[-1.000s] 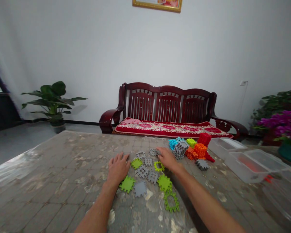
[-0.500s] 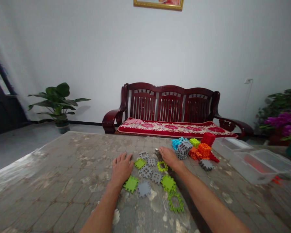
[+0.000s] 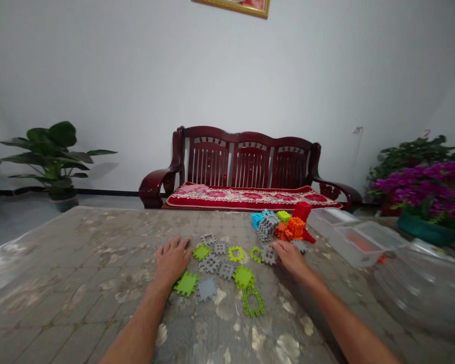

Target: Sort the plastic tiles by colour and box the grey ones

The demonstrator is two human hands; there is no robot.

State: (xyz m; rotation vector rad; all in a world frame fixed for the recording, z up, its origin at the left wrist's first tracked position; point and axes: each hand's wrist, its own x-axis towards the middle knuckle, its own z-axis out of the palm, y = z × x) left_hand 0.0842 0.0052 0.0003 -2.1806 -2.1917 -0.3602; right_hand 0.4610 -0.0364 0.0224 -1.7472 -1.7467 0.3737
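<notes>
The right hand (image 3: 291, 258) has shifted rightward and a little nearer the body, and a grey lattice tile (image 3: 269, 255) has come along with it. That tile now lies at the right end of the loose spread, under the fingertips' edge, which puts it closer to the stacks; whether the fingers pinch it or merely press it, I cannot tell. A green frame tile (image 3: 252, 254) just left of it, mostly covered by the arm half a second ago, now shows whole. The left hand (image 3: 172, 260) holds nothing: it lies flat, fingers spread, on the patterned tablecloth (image 3: 109, 263), just beside a solid green tile (image 3: 201, 252).

Counted loose on the cloth: three solid green tiles, three green frame tiles, four grey lattice tiles, one grey frame tile (image 3: 209, 243) and two solid grey tiles (image 3: 207, 288), one partly behind the right hand.

Beyond that hand stand stacks in five colours: blue (image 3: 257, 220), grey (image 3: 267, 228), yellow-green (image 3: 283, 217), orange (image 3: 296, 228) and red (image 3: 302, 211); their tiles are too small to count. Farther right are two translucent boxes (image 3: 351, 253), then one teal pot (image 3: 426, 230) of purple flowers (image 3: 413, 184). Behind the table stands one carved wooden sofa (image 3: 250, 164).
</notes>
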